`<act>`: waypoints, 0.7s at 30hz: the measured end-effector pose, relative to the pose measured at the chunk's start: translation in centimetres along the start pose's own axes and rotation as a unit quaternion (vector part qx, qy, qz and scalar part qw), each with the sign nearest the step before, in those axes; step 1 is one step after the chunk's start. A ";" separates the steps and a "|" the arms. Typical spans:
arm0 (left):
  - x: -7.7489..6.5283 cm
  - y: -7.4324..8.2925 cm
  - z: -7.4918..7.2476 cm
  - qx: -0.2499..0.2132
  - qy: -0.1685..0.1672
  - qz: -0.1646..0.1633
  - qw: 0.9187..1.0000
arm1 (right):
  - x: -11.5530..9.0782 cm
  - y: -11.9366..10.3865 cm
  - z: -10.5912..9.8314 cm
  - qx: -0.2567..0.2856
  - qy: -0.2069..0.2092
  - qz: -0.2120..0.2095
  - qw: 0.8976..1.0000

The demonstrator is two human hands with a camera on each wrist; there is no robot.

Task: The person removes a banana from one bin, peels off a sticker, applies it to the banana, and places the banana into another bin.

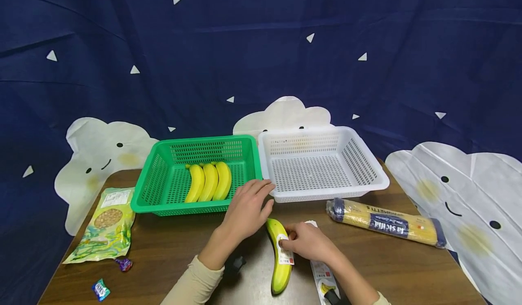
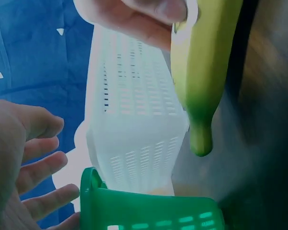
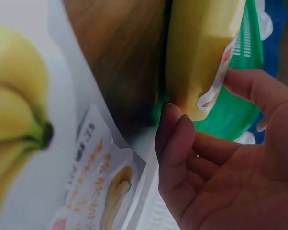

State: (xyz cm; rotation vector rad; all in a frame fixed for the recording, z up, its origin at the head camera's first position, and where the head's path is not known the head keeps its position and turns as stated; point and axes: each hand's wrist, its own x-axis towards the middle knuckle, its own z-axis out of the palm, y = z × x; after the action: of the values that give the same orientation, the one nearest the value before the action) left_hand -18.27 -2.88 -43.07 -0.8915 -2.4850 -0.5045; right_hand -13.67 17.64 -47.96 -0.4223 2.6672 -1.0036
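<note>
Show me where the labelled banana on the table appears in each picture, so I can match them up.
Head: the banana lies at lower centre.
Left wrist: the banana comes down from the top, right of centre.
Right wrist: the banana is at the top, right of centre.
Shared landmark: the green basket, respectively left of centre, at bottom, and right of centre.

Pale cream sleeves point(image 1: 195, 281), the left wrinkled
</note>
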 end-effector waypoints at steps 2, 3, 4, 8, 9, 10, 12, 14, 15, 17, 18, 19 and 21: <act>0.4 -0.3 0.3 0.012 -0.009 0.006 1.000 | 0.1 -0.1 -0.1 -0.004 0.007 0.007 1.000; 0.6 -0.4 0.5 0.015 -0.013 0.010 1.000 | 0.1 -0.1 -0.1 -0.004 0.009 0.011 1.000; 0.8 -0.6 0.6 0.018 -0.015 0.015 1.000 | 0.1 -0.1 -0.1 -0.004 0.013 0.015 1.000; 1.1 -1.1 1.3 0.026 -0.016 0.036 0.999 | 0.0 0.1 -0.3 0.004 0.021 0.028 0.999; 1.1 -1.2 1.5 0.024 -0.013 0.042 0.999 | 0.0 0.2 -0.3 0.004 0.022 0.030 0.999; 1.2 -1.3 1.6 0.025 -0.010 0.047 0.999 | 0.0 0.2 -0.4 0.002 0.023 0.029 0.999; 1.2 -1.5 1.9 0.022 0.000 0.056 0.998 | -0.1 0.3 -0.5 -0.001 0.023 0.026 0.999; 1.2 -1.6 2.1 0.019 0.013 0.064 0.998 | -0.2 0.4 -0.6 -0.004 0.022 0.023 0.999; 1.2 -1.7 2.3 0.019 0.020 0.067 0.997 | -0.3 0.4 -0.7 -0.005 0.021 0.023 1.000; 1.1 -1.8 2.5 0.017 0.031 0.071 0.997 | -0.4 0.5 -0.7 0.004 0.018 0.028 0.999; 1.0 -1.9 2.6 0.016 0.035 0.072 0.997 | -0.5 0.6 -0.7 0.008 0.018 0.030 0.999; 1.1 -2.0 2.7 0.016 0.038 0.071 0.997 | -0.5 0.7 -0.8 0.011 0.018 0.033 0.999; 1.1 -2.1 2.8 0.014 0.041 0.068 0.997 | -0.6 0.7 -1.0 0.025 0.018 0.039 0.999</act>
State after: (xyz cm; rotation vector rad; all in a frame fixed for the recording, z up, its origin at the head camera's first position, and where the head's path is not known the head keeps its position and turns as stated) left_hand -21.20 -2.49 -45.17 -1.0012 -2.3325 -0.4490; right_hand -13.55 19.00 -47.61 -0.2899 2.6611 -1.0616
